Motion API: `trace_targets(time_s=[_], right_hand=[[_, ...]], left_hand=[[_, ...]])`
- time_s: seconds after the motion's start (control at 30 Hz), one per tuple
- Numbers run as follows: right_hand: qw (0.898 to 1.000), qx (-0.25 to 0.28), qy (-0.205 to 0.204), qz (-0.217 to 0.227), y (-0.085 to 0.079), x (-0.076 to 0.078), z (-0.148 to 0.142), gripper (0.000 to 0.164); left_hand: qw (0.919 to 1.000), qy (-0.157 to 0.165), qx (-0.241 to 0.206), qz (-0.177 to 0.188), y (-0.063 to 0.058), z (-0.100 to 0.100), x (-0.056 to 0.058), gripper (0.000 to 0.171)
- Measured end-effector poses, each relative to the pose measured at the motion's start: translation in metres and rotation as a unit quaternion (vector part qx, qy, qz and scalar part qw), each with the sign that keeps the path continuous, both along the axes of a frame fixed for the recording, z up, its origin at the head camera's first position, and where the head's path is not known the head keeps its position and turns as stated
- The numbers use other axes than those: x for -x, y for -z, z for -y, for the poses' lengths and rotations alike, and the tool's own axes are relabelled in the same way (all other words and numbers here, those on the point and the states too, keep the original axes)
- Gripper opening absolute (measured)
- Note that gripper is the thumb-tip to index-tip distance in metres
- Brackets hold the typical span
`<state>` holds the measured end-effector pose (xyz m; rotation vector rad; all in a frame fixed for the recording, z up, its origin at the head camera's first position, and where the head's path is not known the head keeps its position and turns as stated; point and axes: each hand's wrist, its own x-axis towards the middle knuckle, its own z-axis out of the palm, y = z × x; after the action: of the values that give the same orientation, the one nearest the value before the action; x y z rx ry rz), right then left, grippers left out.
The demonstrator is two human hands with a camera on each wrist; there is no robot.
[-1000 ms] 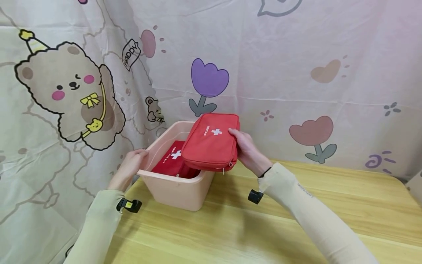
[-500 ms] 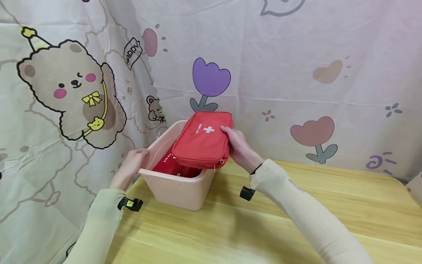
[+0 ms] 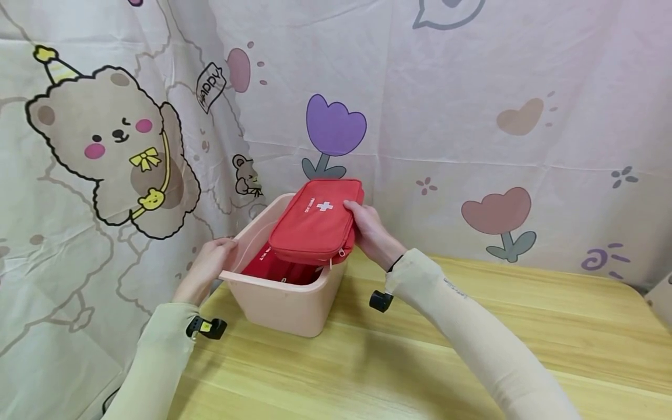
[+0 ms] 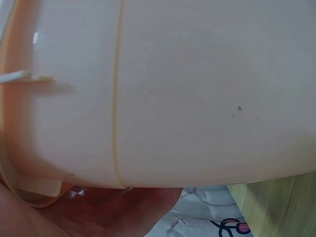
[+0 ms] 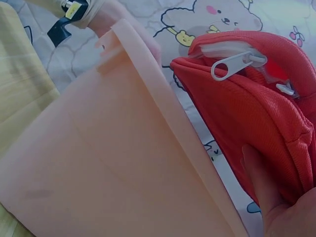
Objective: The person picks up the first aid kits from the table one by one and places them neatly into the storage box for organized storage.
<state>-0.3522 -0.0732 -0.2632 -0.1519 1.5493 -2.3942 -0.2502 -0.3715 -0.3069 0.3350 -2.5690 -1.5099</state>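
Note:
A red first aid bag (image 3: 315, 224) with a white cross is tilted above the right part of a pink plastic bin (image 3: 286, 306). My right hand (image 3: 374, 232) grips the bag by its right side, thumb on top. In the right wrist view the bag's zipper (image 5: 229, 66) is partly undone, and some white and clear contents show inside. My left hand (image 3: 207, 265) holds the bin's left rim, fingers over the edge. Inside the bin lies another red first aid kit (image 3: 265, 265), partly hidden under the raised bag. The left wrist view shows mostly the bin's outer wall (image 4: 207, 89).
The bin stands on a wooden table (image 3: 420, 361), near its left edge. A printed curtain (image 3: 446, 87) with flowers and a bear hangs close behind the table and along the left. Bare tabletop extends to the right of the bin.
My right hand has carried the first aid bag left and slightly down, further over the bin, covering more of the kit inside. The left hand has stayed on the rim.

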Motion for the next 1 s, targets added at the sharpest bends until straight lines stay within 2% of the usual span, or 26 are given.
trace_targets(time_s=[0.53,0.83,1.0], right_hand=[[1.0,-0.005,0.001,0.004,-0.004,0.004,0.023,0.036],[1.0,-0.015,0.003,-0.019,-0.004,0.004,0.034,0.032],[1.0,-0.024,0.01,-0.003,-0.006,0.006,0.04,0.031]], left_hand=[[1.0,-0.003,0.005,-0.007,0.0,0.001,0.001,0.052],[1.0,-0.001,0.007,-0.006,0.001,0.002,0.0,0.055],[0.9999,-0.002,0.011,-0.01,0.001,0.001,0.002,0.052]])
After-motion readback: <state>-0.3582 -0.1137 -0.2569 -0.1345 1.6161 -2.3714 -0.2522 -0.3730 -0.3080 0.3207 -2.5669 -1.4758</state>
